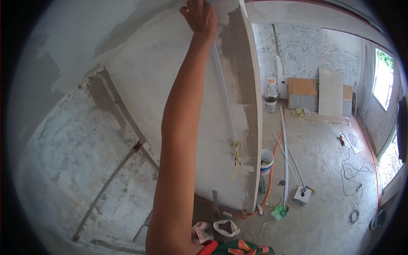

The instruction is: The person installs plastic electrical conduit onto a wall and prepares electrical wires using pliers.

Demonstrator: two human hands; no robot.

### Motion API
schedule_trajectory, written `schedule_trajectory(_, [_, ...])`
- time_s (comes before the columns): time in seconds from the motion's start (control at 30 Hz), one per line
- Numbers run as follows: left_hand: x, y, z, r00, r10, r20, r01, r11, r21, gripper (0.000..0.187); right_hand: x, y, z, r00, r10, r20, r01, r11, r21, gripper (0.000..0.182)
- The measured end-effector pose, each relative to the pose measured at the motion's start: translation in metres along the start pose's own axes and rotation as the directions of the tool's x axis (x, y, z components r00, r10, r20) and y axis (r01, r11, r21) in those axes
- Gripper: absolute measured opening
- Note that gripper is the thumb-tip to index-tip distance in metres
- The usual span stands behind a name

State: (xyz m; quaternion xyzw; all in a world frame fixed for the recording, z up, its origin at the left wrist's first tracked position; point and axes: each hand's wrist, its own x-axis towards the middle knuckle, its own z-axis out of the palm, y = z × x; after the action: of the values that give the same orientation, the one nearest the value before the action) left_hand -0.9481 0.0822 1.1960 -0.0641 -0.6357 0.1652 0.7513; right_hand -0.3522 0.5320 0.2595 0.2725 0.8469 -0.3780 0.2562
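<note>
My left hand [200, 18] is raised high at the top edge, at the end of an outstretched bare arm. Its fingers look curled together close to the upper wall, and a small dark bit shows at the fingertips; what they hold is too small to name. Below the hand, a pale straight strip [224, 87] runs down the plastered wall [140, 72] to some yellow wires [236, 163] hanging from it. My right hand is not in view.
An open sack [226, 228] stands at the wall's foot. On the floor are a white bucket [266, 162], long metal strips [285, 170], an orange hose [270, 187], a white box [302, 194] and tangled cable [354, 216]. Boards [330, 91] lean at the back.
</note>
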Motion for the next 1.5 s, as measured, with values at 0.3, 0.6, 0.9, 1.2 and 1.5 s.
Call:
schedule_trajectory(0.3, [-0.005, 0.026, -0.06, 0.997, 0.075, -0.01, -0.075, 0.976, -0.206, 0.052, 0.019, -0.023, 0.006, 0.995, -0.094, -0.016, 0.094, 0.996, 0.0, 0.027])
schedule_trajectory(0.6, [-0.071, 0.061, -0.124, 1.0, 0.02, 0.023, -0.005, 0.857, -0.516, 0.075, -0.014, 0.002, 0.003, 0.996, -0.086, 0.007, 0.086, 0.996, 0.0, 0.025])
schedule_trajectory(0.9, [-0.49, 0.152, -0.418, 0.488, 0.021, 0.873, 0.851, 0.211, -0.481, 0.025, -0.079, 0.099, 0.03, 0.969, 0.208, 0.133, -0.208, 0.978, -0.019, 0.024])
schedule_trajectory(1.2, [-0.856, 0.035, -0.765, -0.779, -0.255, 0.573, 0.521, 0.247, 0.817, 0.035, -0.051, 0.128, 0.047, 0.954, 0.195, 0.229, -0.147, 0.966, -0.212, 0.022])
schedule_trajectory(1.5, [-0.848, 0.098, -0.829, -0.705, 0.456, 0.544, 0.701, 0.333, 0.63, 0.042, -0.068, -0.039, -0.048, 0.999, 0.041, 0.004, -0.04, 0.991, -0.131, 0.02])
